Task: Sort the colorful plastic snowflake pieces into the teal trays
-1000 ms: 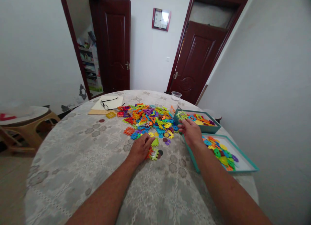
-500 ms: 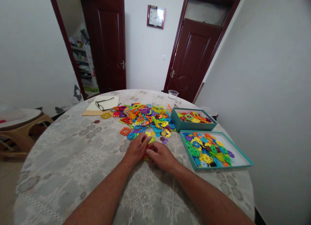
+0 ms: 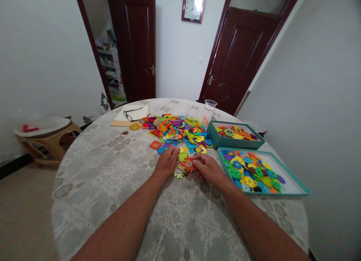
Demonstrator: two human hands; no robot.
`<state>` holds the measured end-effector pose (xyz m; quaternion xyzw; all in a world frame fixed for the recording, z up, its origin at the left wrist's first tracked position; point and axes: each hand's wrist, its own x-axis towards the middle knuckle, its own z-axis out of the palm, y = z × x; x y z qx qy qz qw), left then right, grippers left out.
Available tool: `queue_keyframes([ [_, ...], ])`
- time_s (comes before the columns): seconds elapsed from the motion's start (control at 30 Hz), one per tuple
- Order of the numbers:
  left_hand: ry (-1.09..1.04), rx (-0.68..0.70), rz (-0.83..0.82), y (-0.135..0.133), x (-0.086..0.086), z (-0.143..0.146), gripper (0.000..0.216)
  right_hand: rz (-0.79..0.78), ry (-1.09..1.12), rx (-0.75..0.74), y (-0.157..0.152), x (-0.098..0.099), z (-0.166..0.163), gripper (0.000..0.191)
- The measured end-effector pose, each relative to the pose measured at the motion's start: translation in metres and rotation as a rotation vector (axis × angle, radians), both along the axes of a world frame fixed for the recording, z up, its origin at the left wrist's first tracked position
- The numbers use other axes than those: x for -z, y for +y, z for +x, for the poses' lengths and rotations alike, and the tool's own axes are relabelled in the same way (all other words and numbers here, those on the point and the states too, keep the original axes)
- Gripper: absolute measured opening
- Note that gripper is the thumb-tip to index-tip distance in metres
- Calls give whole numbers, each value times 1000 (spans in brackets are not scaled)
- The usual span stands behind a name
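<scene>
Near the middle of the table, my left hand (image 3: pixel 167 164) is closed on the left edge of some joined yellow-green plastic building pieces (image 3: pixel 179 172). One of them is square with a window-like grid. My right hand (image 3: pixel 208 168) pinches an orange notched building piece (image 3: pixel 189 164) at its right edge; it touches the green pieces, but I cannot tell whether it is locked to them. Just beyond my hands spreads a heap of colourful notched pieces (image 3: pixel 176 126), with a yellow round one (image 3: pixel 200 150) at its near edge.
On the right, a teal box (image 3: pixel 235 144) and its shallow lid (image 3: pixel 293 182) both hold many pieces. Black glasses (image 3: pixel 129 115) rest on paper (image 3: pixel 120 118) at the back left. A clear plastic bowl (image 3: pixel 210 105) stands at the far edge. A wooden stool (image 3: pixel 47 148) is left of the table.
My hands have moved apart, uncovering the green and orange pieces between them. The view has shifted, so the table sits farther right in the picture.
</scene>
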<state>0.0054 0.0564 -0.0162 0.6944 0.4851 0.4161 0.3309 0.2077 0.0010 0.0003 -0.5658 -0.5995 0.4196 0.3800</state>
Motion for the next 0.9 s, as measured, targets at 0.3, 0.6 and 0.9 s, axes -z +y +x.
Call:
queue_keyframes([
  [0.3, -136, -223, 54, 2, -6, -9, 39, 369, 305, 568, 26, -22, 61, 61],
  [0.6, 187, -481, 217, 29, 6, -37, 18, 296, -33, 319, 13, -6, 48, 34],
  [0.9, 521, -275, 255, 20, 16, -26, 35, 569, -739, -87, -1, 38, -24, 78],
])
